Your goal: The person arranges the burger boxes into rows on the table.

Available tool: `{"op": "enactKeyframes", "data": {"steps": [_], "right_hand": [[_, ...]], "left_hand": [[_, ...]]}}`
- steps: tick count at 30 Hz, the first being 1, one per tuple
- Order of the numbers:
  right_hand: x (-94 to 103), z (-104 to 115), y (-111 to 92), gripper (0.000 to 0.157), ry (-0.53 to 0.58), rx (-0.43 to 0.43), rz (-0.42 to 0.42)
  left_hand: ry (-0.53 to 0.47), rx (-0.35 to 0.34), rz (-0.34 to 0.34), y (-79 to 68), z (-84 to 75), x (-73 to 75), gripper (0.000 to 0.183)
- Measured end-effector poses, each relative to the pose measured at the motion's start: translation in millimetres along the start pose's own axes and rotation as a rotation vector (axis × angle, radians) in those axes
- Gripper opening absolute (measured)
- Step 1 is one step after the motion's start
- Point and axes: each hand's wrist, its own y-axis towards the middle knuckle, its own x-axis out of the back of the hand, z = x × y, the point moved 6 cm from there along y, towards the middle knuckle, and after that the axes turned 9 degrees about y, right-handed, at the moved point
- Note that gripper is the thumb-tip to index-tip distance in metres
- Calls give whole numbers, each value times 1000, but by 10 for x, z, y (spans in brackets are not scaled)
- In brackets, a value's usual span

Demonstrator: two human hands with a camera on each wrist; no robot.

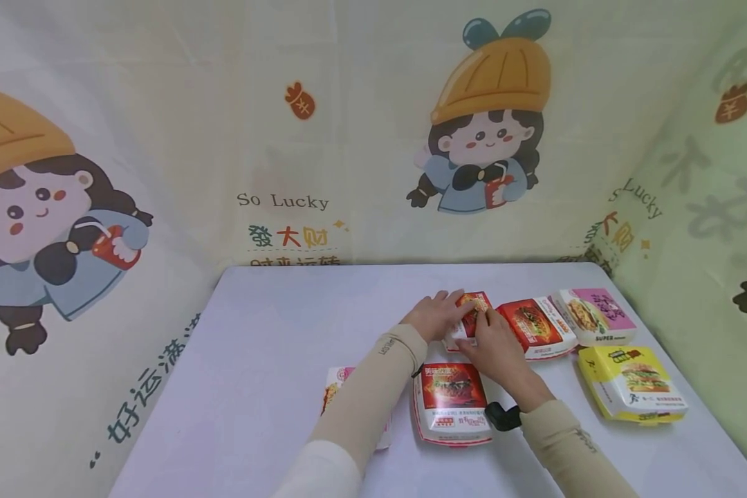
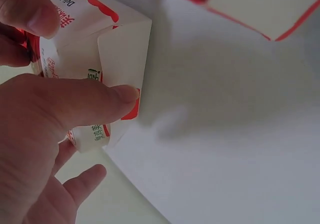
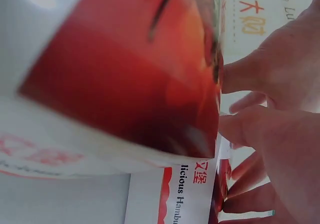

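Note:
Both hands are at a small red-and-white burger box near the back of the table. From the left, my left hand grips it. In the left wrist view, the left thumb presses on a white side flap of the box, and fingers reach round the other side. My right hand holds the box from the right and front. Below the hands lies a red-and-white burger box. Close to the right hand is another red burger box, which looms large in the right wrist view.
At the right stand a pink-and-white burger box and a yellow one. Partly hidden under the left forearm is a pink-edged box. A printed cloth hangs behind the white table.

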Motion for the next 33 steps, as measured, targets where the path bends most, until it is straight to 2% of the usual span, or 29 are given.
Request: {"op": "enactKeyframes", "data": {"steps": [8,16,20,33], "right_hand": [[35,-19,30,85,2,-19,33],[-2,-55,78,95,23,-78,97],[2,-49,96,95,32,-95,107],[8,-42,100,89,51,-57,96]], "left_hand": [[-26,38,36,17,8,-55,82],[32,38,9,10,-9,-45,76],[58,37,-6,1,-13,-42,74],[77,17,-27,35,10,-167,85]]}}
